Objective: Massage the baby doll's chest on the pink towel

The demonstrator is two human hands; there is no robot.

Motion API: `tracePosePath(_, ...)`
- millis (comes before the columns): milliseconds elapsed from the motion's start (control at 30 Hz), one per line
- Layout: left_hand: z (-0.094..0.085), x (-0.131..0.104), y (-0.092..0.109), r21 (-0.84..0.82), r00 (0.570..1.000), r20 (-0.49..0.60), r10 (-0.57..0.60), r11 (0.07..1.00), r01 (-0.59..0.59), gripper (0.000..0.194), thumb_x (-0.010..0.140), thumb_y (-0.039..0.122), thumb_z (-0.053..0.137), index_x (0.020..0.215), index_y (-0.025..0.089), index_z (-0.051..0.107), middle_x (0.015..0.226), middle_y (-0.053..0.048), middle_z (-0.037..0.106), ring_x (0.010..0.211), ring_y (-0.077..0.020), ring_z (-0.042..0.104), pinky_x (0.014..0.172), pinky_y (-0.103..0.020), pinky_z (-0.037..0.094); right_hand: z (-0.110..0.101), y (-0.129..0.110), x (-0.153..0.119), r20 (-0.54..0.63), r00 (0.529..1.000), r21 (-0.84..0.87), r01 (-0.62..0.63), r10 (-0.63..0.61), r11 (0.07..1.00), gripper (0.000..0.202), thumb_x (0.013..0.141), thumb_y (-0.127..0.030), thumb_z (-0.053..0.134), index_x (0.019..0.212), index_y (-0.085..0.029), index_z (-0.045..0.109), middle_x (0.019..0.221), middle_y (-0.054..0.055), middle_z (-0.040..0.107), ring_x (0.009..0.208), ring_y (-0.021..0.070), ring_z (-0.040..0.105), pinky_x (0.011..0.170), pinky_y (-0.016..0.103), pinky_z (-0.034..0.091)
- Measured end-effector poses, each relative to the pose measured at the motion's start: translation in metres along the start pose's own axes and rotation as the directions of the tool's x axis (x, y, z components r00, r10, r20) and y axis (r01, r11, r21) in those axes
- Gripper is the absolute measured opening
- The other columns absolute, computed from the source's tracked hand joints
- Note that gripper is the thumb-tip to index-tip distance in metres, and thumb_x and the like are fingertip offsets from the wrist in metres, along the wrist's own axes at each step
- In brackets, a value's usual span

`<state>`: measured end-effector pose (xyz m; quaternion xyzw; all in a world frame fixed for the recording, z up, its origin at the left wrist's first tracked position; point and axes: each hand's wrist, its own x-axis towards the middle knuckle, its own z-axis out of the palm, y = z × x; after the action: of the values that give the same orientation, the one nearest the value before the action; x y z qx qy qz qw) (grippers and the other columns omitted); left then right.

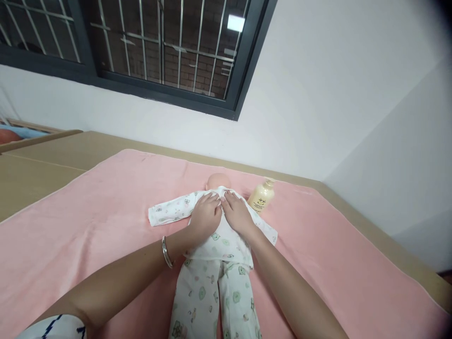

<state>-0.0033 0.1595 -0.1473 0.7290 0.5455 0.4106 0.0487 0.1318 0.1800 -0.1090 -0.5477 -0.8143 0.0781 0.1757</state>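
Observation:
A baby doll (218, 181) lies stretched out on a pink blanket, its head toward the wall. It wears a white printed top (226, 240) and matching trousers (201, 292) with green and brown figures. My left hand (205, 214) rests flat on the left side of the top, near the shoulder. On the other side my right hand (237, 212) lies flat on the upper part of the top, fingers stretched out. The two hands nearly meet in the middle. A yellowish bottle (261, 195) with a pale cap is just right of the doll's shoulder.
The pink blanket (106, 202) covers most of a wooden surface (42, 155). Behind it rises a white wall (300, 94) with a dark-framed, barred window (158, 52). A reddish object (9, 136) shows at the far left edge.

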Motion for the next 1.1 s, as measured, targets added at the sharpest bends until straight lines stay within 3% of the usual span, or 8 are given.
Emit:
tracePosePath(233,-0.005,0.016,-0.019,0.065,0.993,0.067,-0.095,0.994,0.091,0.04,0.096,0.023,0.04,0.127,0.012,0.062,0.138,-0.015,0.061,0.133,-0.0296,0.051,0.114,-0.049,0.038,-0.009,-0.027,-0.021,0.02,0.999,-0.007,0.032,-0.032,0.999,0.057,0.105,-0.049,0.023,0.13,-0.015,0.062,0.145,0.017,0.053,0.142,0.0302,0.04,0.116,0.044,0.03)
tracePosePath(400,-0.002,-0.002,0.004,0.043,1.0,0.021,-0.014,0.999,0.013,0.036,0.092,0.016,0.044,0.117,0.015,0.069,0.132,-0.011,0.065,0.132,-0.0291,0.052,0.116,-0.048,0.037,-0.004,-0.006,-0.003,0.031,1.0,0.054,0.001,-0.003,0.999,0.052,0.106,-0.042,0.022,0.139,-0.018,0.053,0.154,0.012,0.042,0.146,0.0278,0.032,0.119,0.051,0.024)
tracePosePath(500,-0.003,-0.005,0.011,-0.018,1.0,0.001,-0.031,0.999,0.031,0.035,0.089,0.015,0.046,0.112,0.019,0.072,0.13,-0.008,0.067,0.129,-0.0288,0.054,0.113,-0.049,0.041,-0.003,-0.002,0.0,0.056,0.998,0.087,-0.037,0.032,0.996,0.052,0.106,-0.043,0.022,0.142,-0.019,0.05,0.156,0.012,0.039,0.148,0.0287,0.029,0.119,0.055,0.02)
tracePosePath(600,-0.006,0.003,0.002,-0.073,0.998,0.024,-0.05,0.996,0.052,0.038,0.09,0.017,0.045,0.119,0.019,0.069,0.134,-0.009,0.065,0.129,-0.0269,0.054,0.115,-0.047,0.039,-0.006,-0.015,-0.01,0.049,0.999,0.087,-0.016,0.011,0.996,0.054,0.106,-0.044,0.022,0.145,-0.017,0.047,0.156,0.013,0.039,0.147,0.0291,0.031,0.12,0.052,0.021)
tracePosePath(733,-0.006,0.012,-0.013,-0.042,0.994,0.077,-0.076,0.996,0.08,0.043,0.089,0.016,0.041,0.125,0.014,0.064,0.137,-0.013,0.062,0.135,-0.0273,0.049,0.117,-0.047,0.035,-0.01,-0.03,-0.023,0.051,0.998,0.078,0.037,-0.041,0.996,0.056,0.105,-0.044,0.023,0.139,-0.015,0.056,0.149,0.014,0.049,0.145,0.0277,0.035,0.12,0.044,0.025)
tracePosePath(933,0.003,-0.001,-0.003,0.033,0.997,0.022,-0.069,0.997,0.068,0.043,0.093,0.02,0.039,0.128,0.016,0.062,0.143,-0.011,0.057,0.141,-0.0286,0.043,0.119,-0.051,0.032,0.0,-0.009,-0.005,0.001,0.999,0.081,0.049,-0.049,0.995,0.051,0.106,-0.04,0.024,0.144,-0.018,0.049,0.156,0.012,0.04,0.147,0.0276,0.031,0.119,0.051,0.023)
tracePosePath(1100,0.005,-0.006,0.002,0.039,0.999,0.02,-0.026,0.999,0.025,0.041,0.09,0.018,0.042,0.125,0.016,0.065,0.14,-0.012,0.059,0.14,-0.0289,0.043,0.117,-0.052,0.035,0.003,0.002,0.004,0.001,0.999,0.041,0.054,-0.054,0.998,0.049,0.106,-0.04,0.026,0.14,-0.018,0.052,0.156,0.012,0.039,0.146,0.026,0.033,0.118,0.05,0.023)
